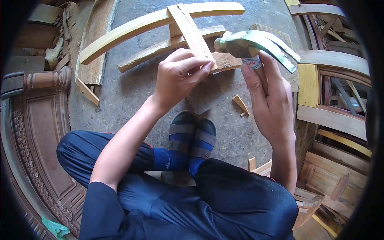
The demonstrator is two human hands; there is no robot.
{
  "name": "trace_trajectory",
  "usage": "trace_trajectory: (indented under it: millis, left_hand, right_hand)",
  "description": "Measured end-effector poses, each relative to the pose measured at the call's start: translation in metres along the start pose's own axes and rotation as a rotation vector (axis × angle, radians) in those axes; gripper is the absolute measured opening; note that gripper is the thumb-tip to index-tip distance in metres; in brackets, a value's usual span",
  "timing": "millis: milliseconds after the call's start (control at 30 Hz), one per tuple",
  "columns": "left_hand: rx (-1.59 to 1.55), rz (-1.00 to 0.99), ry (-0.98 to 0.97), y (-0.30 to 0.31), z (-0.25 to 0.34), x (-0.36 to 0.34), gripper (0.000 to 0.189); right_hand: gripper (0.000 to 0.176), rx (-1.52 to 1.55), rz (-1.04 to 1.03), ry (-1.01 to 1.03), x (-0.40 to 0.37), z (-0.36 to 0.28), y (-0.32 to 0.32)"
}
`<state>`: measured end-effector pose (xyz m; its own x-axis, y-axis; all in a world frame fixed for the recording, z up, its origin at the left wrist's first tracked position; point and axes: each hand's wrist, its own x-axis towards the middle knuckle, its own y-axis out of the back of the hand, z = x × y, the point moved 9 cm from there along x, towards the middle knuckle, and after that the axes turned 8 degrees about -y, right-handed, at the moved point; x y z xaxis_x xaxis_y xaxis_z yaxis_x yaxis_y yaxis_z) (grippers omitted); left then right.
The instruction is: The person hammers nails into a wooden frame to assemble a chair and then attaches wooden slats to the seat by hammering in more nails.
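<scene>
On the floor (136, 102), ahead of the sandals (181, 138), a flat slat (189, 27) lay across a long curved piece (128, 35), near end over a wood block (228, 60), probably for firm backing. Left hand (176, 74) had thumb and forefinger pinched together at that near end, seemingly to steady it; couldn't tell if anything small sat between the fingertips. Right hand (274, 96) was wrapped around the hammer (240, 43) handle just below the head, likely for close control. Broad plank (96, 48) lay toward the floor's left edge, apparently parked.
</scene>
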<state>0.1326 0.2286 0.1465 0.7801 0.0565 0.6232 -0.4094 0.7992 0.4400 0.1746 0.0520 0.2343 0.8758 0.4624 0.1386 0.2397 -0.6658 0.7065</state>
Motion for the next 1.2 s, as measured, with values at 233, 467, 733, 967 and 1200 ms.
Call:
trace_trajectory:
  millis: [233,467,733,967,1200]
  left_hand:
    - [-0.021,-0.001,0.000,-0.001,-0.001,0.000,0.014]
    - [0.004,-0.025,0.011,-0.002,0.003,0.000,0.013]
    - [0.003,-0.012,-0.011,-0.005,0.004,-0.002,0.014]
    - [-0.029,0.001,0.018,-0.006,0.003,-0.005,0.015]
    - [-0.075,-0.021,0.084,-0.014,-0.001,-0.021,0.017]
  right_hand:
    - [0.037,-0.147,-0.102,-0.018,0.000,0.002,-0.011]
    - [0.035,-0.063,-0.076,-0.035,-0.004,0.002,-0.006]
    - [0.037,-0.051,-0.041,-0.026,-0.008,0.005,-0.001]
    - [0.031,-0.093,-0.067,-0.021,-0.014,0.014,-0.008]
    - [0.031,-0.047,0.016,0.001,-0.011,0.004,0.007]
